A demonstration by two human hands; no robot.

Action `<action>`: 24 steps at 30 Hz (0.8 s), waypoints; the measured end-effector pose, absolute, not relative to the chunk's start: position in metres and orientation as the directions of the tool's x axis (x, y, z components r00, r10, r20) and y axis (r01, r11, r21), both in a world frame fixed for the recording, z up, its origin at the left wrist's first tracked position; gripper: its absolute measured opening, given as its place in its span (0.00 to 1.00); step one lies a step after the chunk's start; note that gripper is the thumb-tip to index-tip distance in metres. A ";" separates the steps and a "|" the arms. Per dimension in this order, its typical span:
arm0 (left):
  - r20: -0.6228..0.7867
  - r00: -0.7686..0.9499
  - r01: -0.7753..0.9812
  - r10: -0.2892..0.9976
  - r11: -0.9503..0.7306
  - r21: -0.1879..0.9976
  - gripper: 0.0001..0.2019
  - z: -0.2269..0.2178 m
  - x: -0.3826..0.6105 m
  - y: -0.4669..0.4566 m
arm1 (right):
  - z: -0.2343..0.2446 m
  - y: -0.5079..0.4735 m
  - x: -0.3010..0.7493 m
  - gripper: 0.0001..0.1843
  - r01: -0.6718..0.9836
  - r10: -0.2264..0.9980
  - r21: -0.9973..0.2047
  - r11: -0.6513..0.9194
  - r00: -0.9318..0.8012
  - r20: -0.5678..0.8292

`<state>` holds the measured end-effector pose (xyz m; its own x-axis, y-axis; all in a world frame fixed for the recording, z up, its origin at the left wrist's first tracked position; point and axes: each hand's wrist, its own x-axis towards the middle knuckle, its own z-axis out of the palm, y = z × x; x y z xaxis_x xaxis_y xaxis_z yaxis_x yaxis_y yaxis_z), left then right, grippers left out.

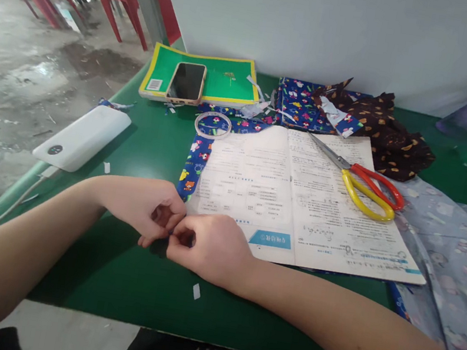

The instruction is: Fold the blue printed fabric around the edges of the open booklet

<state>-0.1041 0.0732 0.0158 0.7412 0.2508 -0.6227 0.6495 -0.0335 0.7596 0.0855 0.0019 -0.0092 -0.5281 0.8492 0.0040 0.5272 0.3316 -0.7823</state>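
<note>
My left hand and my right hand meet at the near left corner of an open printed booklet on the green table. Both hands are curled, fingertips pinched together where they touch. What they pinch is hidden; it lies beside the end of a blue cartoon-print fabric strip that runs under the booklet. Yellow and red handled scissors lie on the booklet's right page, away from both hands.
A white power bank lies at the left edge, its cable hanging off. A green book with a phone on it, a tape roll, blue and brown fabric pieces, and pale printed cloth surround the booklet. Red chairs stand behind.
</note>
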 end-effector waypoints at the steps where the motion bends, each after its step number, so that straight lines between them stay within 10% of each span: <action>1: -0.617 0.747 0.645 0.249 -0.043 0.763 0.09 0.016 -0.104 0.073 | -0.009 0.002 0.086 0.07 0.525 0.848 -0.785 0.328 -0.530 0.000; 24: -0.610 0.750 0.644 0.254 -0.074 0.761 0.10 0.019 -0.102 0.073 | -0.010 0.003 0.088 0.06 0.473 0.839 -0.811 0.344 -0.542 0.039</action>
<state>-0.1017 0.0729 0.0186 0.7504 0.2540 -0.6103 0.6442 -0.0743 0.7612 0.0881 0.0030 -0.0103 -0.5424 0.8392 0.0393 0.4728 0.3436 -0.8114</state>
